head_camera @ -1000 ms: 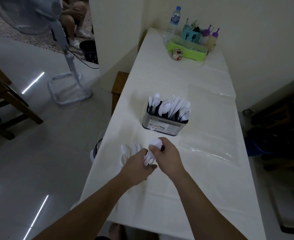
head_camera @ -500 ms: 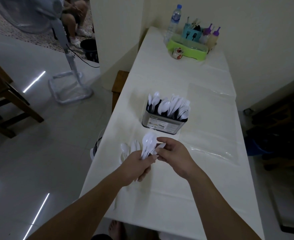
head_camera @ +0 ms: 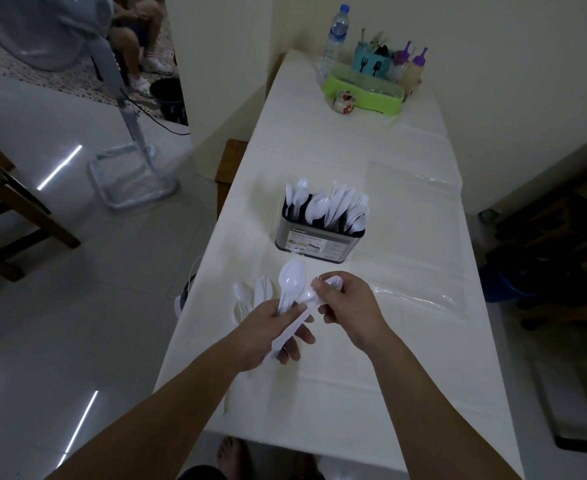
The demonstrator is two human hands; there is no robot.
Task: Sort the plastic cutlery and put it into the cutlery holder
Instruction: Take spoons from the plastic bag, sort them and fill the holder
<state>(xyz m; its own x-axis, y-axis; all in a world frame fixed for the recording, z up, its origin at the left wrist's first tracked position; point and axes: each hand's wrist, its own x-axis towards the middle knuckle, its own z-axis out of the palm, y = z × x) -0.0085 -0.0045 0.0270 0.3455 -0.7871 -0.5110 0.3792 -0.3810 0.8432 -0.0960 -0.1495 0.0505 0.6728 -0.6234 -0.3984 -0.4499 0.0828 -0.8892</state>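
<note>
Running lengthwise away from the camera, the long table [head_camera: 319, 161] wore a smooth white cloth, its left edge falling straight to a glossy tiled floor [head_camera: 77, 306] and its right edge lying close to the wall. Bare cloth lay between the hands and the near edge, and more beyond the cutlery holder [head_camera: 318, 242] toward the far end. A clear, creased plastic sheet [head_camera: 413, 237] lay flat on the right half of the cloth.

The cutlery holder, a rectangular metal box with a printed label, stood upright at mid-table, crowded with white plastic spoons [head_camera: 330, 206] standing bowls-up. A lime-green tray [head_camera: 364, 93] sat at the far end, a water bottle [head_camera: 336, 36] just beside it.

The left hand [head_camera: 267, 332] had its fingers curled around a bundle of white spoons [head_camera: 292, 285], bowls pointing away. The right hand [head_camera: 350, 306] pinched a single spoon [head_camera: 331, 284] just beside that bundle. A small loose pile of cutlery [head_camera: 250, 296] lay on the cloth near the left edge, partly hidden behind the left hand.
</note>
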